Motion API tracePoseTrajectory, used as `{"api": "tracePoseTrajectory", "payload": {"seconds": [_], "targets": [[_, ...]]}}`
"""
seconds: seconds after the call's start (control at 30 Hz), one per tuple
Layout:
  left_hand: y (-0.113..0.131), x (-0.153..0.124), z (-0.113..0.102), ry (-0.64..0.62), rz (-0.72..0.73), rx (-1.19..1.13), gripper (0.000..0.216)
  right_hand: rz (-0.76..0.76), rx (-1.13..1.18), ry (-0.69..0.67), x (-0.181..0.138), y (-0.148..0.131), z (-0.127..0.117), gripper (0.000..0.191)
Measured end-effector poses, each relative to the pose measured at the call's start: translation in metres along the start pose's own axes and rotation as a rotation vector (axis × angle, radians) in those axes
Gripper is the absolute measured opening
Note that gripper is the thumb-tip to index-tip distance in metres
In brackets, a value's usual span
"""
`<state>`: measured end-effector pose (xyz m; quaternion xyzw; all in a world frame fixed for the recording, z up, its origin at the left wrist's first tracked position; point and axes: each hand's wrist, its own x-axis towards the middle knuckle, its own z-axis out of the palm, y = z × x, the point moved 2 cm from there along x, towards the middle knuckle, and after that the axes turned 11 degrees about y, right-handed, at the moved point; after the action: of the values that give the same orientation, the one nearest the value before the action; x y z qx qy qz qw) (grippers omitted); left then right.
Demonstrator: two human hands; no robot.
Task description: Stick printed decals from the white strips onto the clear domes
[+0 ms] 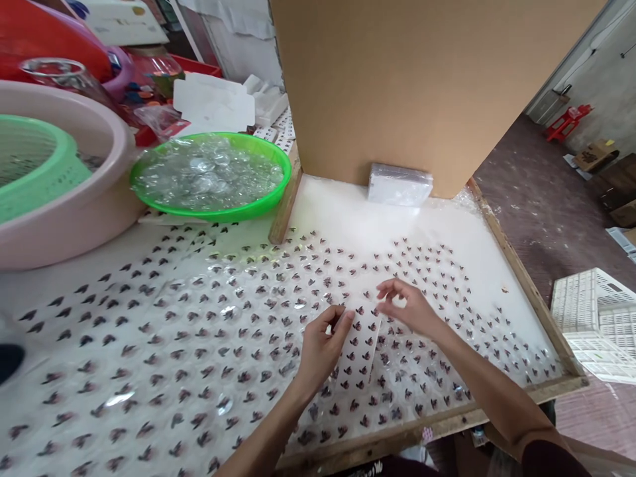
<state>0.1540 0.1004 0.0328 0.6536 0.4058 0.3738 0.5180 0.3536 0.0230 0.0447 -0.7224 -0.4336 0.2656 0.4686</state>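
Observation:
My left hand (322,346) grips the top edge of a small white card (358,354) printed with rows of dark butterfly marks, held just above the table. My right hand (405,306) hovers close to the card's upper right, its fingertips pinched together on something too small to make out. Under both hands lies a large white sheet (199,331) covered with rows of the same dark marks, many capped with clear glass domes.
A green bowl (213,209) full of clear domes sits at the back left beside a pink basin (74,218) holding a green colander. A brown cardboard panel (422,79) stands behind, a wrapped white packet (399,185) at its foot. A wooden rim (521,278) edges the table; white crates (596,324) stand on the floor.

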Motion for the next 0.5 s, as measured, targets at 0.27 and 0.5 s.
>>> {"api": "tracePoseTrajectory", "payload": {"seconds": [0.27,0.5], "targets": [[0.006,-0.001,-0.001,-0.023,-0.002,-0.026,0.027,-0.012,0.077,-0.011,-0.022,-0.02,0.024,0.029],[0.0,0.001,-0.001,0.003,-0.008,-0.023,0.032,-0.142,-0.007,0.136,-0.03,-0.026,0.028,0.014]]}}
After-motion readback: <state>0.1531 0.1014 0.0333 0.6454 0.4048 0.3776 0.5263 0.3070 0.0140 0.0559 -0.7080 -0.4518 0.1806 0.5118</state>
